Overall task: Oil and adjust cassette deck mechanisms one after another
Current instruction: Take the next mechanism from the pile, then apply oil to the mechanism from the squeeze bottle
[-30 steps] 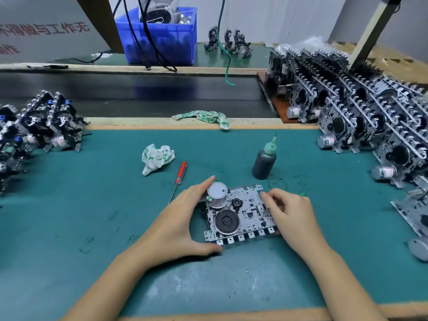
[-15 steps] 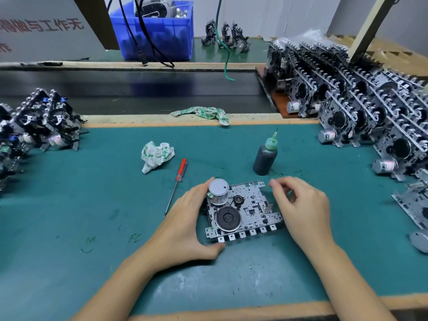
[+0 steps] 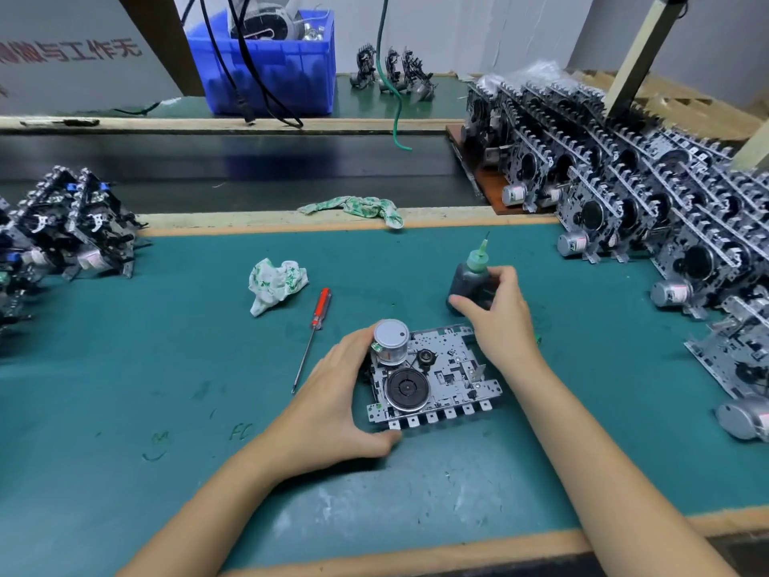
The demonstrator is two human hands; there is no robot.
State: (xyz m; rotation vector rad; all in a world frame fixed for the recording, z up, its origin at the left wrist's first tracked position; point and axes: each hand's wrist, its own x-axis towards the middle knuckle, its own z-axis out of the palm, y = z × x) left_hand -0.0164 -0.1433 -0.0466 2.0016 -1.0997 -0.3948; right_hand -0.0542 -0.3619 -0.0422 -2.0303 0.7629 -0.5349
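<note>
I hold one cassette deck mechanism (image 3: 432, 376) flat on the green bench (image 3: 125, 368), right in front of me. My left hand (image 3: 333, 406) wraps its left side, thumb at the near edge and fingers up by the round silver motor (image 3: 391, 341). That grip keeps it from sliding.

My right hand (image 3: 497, 310) is on the dark oil bottle (image 3: 468, 285), which stands just behind the mechanism. My fingers and thumb curl around its body. The bottle looks like it is standing on the bench, not lifted yet.

To do this step well, I think I should pick the bottle up slowly and keep the thin green tip pointing up until it is over the part. Then I tip it and squeeze softly, so only a tiny drop comes out. Too much oil could run onto the black wheel (image 3: 405, 387). My left hand should hold firm the whole time.

More mechanisms wait in rows on my right (image 3: 624, 193). A red screwdriver (image 3: 318, 318) lies near my left hand for the adjusting.
</note>
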